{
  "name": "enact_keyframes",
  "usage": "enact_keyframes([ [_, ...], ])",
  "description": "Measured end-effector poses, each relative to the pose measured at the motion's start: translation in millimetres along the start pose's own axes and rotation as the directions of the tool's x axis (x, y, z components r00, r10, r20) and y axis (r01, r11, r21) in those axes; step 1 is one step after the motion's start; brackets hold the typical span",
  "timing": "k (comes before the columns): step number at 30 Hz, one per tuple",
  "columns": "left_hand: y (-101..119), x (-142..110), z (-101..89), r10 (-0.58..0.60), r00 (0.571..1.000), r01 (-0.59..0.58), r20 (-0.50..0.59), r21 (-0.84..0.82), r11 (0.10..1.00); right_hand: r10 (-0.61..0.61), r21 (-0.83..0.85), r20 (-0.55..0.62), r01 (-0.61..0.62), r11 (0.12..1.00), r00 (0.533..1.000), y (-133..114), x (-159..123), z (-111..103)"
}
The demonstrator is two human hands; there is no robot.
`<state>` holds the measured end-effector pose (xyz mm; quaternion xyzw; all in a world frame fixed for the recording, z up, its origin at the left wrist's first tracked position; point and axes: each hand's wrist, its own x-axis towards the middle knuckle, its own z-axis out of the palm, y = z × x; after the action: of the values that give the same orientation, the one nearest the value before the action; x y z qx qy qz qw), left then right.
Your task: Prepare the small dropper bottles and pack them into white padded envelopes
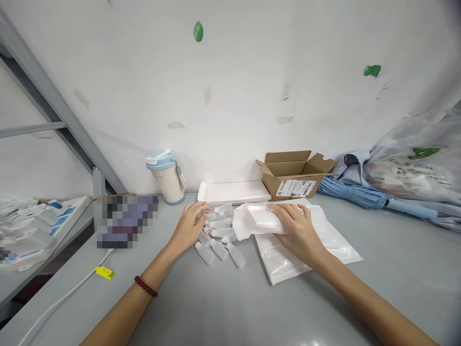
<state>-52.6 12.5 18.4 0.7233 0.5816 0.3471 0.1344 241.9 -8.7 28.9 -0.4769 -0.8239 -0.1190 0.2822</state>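
Note:
My left hand (190,225) is at the left edge of a loose pile of small translucent plastic bottles (219,224). Its fingers and thumb are bent but apart, touching or nearly touching the nearest bottles. I cannot make out a bottle held between them. My right hand (296,229) is closed around a white padded mailer (264,222), whose open mouth faces left towards the bottles. Below it another white padded mailer (288,262) lies flat on the grey table (223,307). What is inside the held mailer is hidden.
Behind the bottles lies a stack of white mailers (234,191), beside an open cardboard box (291,185). A blue-lidded cup (167,178) stands left. A folded blue umbrella (360,192) and plastic bags (421,158) are right. A white cable (65,300) runs to a pixelated object (126,221).

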Motion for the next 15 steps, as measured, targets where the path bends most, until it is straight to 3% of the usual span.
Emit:
enact_keyframes([
  [15, 1.5, 2.8, 7.2, 0.058, 0.996, -0.058, 0.072, -0.005, 0.998, 0.019, 0.074, 0.046, -0.022, 0.997, 0.999, -1.8, -0.5, 5.0],
])
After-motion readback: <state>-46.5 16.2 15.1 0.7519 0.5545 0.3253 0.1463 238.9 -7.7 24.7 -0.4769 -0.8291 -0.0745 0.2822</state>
